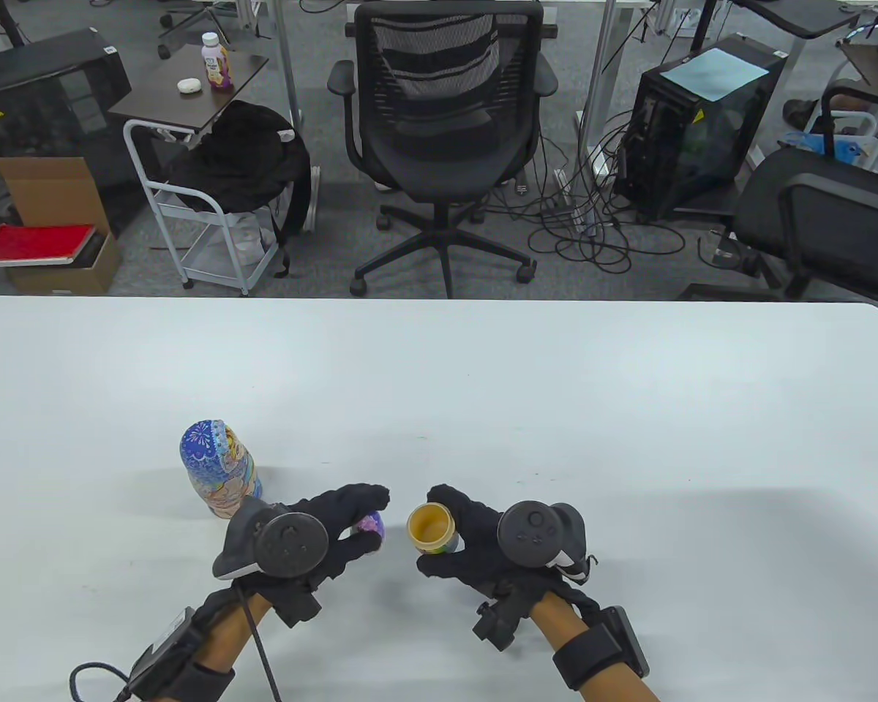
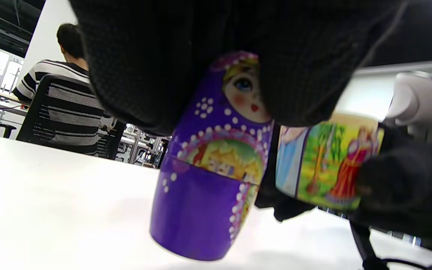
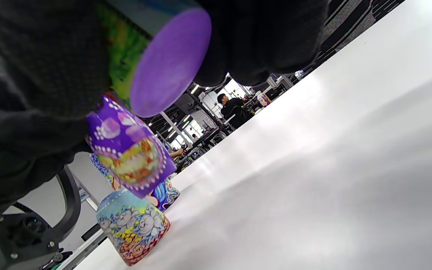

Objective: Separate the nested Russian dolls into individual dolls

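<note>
Two hands work low in the table view's centre. The left hand (image 1: pixel 314 534) has its fingers wrapped round a small purple painted wooden doll (image 2: pixel 216 165), lifted clear of the white table (image 1: pixel 629 409). The right hand (image 1: pixel 483 541) grips an open, hollow lower doll half with a green painted scene (image 1: pixel 432 528), mouth up, just beside it. A larger blue-patterned closed doll (image 1: pixel 218 468) stands at the left, near the left hand.

The inner doll looks freshly drawn out of its shell. Next, I judge, the empty half needs setting down and the purple doll twisting apart at its seam; where the shell's matching top lies I cannot tell. Open table lies above and right, well away from every edge.
</note>
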`<action>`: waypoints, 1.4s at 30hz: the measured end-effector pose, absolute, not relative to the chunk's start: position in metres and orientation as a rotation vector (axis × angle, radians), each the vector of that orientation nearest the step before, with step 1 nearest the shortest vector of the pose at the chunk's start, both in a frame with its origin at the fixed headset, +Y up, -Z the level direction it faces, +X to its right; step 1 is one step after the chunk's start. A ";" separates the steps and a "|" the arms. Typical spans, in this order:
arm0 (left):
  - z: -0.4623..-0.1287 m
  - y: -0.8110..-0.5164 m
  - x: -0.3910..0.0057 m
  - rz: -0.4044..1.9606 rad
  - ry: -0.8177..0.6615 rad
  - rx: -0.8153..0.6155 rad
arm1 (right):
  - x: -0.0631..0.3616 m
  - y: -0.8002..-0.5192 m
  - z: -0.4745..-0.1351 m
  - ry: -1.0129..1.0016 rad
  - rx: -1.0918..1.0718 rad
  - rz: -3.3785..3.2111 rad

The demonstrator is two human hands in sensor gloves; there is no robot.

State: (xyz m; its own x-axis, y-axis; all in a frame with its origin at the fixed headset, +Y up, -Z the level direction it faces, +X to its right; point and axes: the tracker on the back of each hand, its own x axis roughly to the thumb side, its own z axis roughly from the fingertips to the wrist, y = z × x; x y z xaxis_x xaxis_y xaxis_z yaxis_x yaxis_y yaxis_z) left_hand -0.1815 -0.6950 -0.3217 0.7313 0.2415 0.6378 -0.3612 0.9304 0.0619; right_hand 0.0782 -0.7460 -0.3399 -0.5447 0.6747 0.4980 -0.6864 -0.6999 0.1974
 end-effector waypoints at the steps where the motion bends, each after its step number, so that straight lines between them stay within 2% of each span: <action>1: -0.323 -0.698 -0.179 0.327 -0.673 0.179 | 0.079 -0.746 -0.340 -0.028 0.705 2.237; 12: -0.328 -0.723 -0.163 0.283 -0.692 0.081 | 0.079 -0.745 -0.341 -0.034 0.706 2.240; 16: -0.329 -0.724 -0.164 0.284 -0.689 0.082 | 0.079 -0.746 -0.341 -0.030 0.707 2.239; 19: -0.327 -0.722 -0.166 0.258 -0.688 0.066 | 0.078 -0.747 -0.341 -0.022 0.710 2.244; 24: -0.317 -0.700 -0.183 0.279 -0.665 0.162 | 0.078 -0.746 -0.340 -0.027 0.708 2.236; 27: -0.311 -0.690 -0.198 0.132 -0.585 0.211 | 0.077 -0.746 -0.340 -0.026 0.712 2.232; 30: -0.312 -0.697 -0.213 0.003 -0.497 0.124 | 0.075 -0.747 -0.339 -0.023 0.725 2.239; 35: -0.324 -0.716 -0.226 0.066 -0.422 -0.092 | 0.073 -0.746 -0.336 -0.029 0.738 2.235; 40: -0.331 -0.729 -0.226 -0.051 -0.387 -0.178 | 0.071 -0.746 -0.335 -0.030 0.749 2.224; 42: -0.332 -0.730 -0.226 -0.045 -0.379 -0.167 | 0.071 -0.746 -0.335 -0.029 0.753 2.220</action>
State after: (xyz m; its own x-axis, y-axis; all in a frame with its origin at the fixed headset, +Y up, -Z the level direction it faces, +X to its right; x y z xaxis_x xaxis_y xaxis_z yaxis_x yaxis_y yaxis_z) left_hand -0.2259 -0.7300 -0.3320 0.9281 -0.0130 0.3721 0.0753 0.9853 -0.1535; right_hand 0.0708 -0.7458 -0.3353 -0.5232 0.6707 0.5257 -0.6842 -0.6984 0.2100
